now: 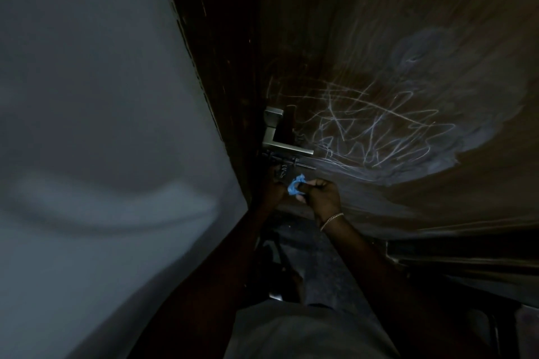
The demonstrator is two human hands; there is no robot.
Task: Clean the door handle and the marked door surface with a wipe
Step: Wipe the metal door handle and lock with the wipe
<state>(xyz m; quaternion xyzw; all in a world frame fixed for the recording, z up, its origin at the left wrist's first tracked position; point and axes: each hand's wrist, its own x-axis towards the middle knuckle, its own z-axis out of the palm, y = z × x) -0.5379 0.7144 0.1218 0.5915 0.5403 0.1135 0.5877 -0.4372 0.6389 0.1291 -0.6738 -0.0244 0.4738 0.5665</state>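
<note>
A dark wooden door (pixel 364 23) fills the upper right, covered with pale chalk scribbles (pixel 376 134) and a smeared whitish patch. A silver lever door handle (pixel 284 140) juts from its left edge, with a dark bolt just beneath. Below the handle, a crumpled blue wipe (pixel 295 187) is pinched between both hands. My left hand (pixel 274 188) grips it from the left, partly in shadow. My right hand (pixel 322 197), with a chain bracelet at the wrist, holds its right side. Neither the hands nor the wipe touch the handle.
A pale grey wall (pixel 102 125) takes up the whole left side, meeting the dark door frame (pixel 221 81). The dark floor (pixel 326 265) lies below the door, and my light shirt shows at the bottom. The scene is dim.
</note>
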